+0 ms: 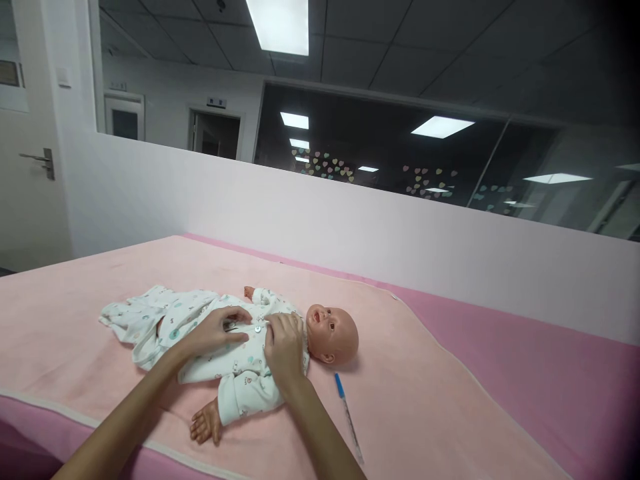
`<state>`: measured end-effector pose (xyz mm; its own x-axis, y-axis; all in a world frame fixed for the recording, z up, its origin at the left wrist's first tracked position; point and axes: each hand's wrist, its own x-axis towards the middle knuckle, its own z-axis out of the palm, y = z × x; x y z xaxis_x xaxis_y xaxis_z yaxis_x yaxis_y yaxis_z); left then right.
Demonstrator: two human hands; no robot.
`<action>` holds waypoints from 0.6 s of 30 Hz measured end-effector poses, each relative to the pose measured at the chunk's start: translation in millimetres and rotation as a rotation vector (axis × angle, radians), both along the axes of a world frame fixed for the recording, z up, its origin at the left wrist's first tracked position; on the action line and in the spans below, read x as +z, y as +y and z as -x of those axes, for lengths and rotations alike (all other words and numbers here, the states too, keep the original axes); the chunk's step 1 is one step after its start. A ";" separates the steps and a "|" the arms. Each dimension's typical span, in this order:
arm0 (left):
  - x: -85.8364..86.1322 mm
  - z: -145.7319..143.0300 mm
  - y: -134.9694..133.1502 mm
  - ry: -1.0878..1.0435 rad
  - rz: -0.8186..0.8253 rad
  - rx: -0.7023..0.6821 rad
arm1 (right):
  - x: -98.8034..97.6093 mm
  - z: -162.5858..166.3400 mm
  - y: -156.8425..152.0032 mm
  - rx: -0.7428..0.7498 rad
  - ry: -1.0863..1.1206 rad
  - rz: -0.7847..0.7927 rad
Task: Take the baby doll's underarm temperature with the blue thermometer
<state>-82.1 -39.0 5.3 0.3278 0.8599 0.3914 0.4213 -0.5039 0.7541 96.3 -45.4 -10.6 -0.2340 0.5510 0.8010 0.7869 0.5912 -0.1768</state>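
One printed shirt [240, 365] encloses a doll [337, 338]; left grip [216, 331] parted over it, right grip [286, 345] hard to tell.

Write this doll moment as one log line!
left hand: at white printed cloth outfit; right hand: on outfit's chest; bald plastic baby doll: face-up on peach cloth blanket; slim clear blue-capped pen: near doll

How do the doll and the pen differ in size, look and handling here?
The doll is far bulkier; the pen is a thin stick. The doll wears white printed clothes, while the pen has a blue cap and clear barrel. The left hand and right hand are at the doll's chest; neither holds the pen. Both lie on the pink blanket.
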 end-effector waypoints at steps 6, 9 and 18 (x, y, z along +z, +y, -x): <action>-2.9 29.1 -0.3 0.063 -0.010 -0.055 | 6.6 27.2 2.7 0.205 -0.236 0.116; -5.5 34.5 -1.7 0.067 -0.022 -0.032 | 4.0 33.4 7.3 0.194 -0.204 0.162; -10.8 31.3 -1.1 0.108 -0.069 0.043 | 2.5 33.3 9.1 0.172 -0.084 0.199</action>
<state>-113.4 -40.1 -5.5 0.3345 0.8462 0.4148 0.5207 -0.5329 0.6670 62.9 -36.2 -8.0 -0.3982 0.6423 0.6549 0.6950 0.6772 -0.2415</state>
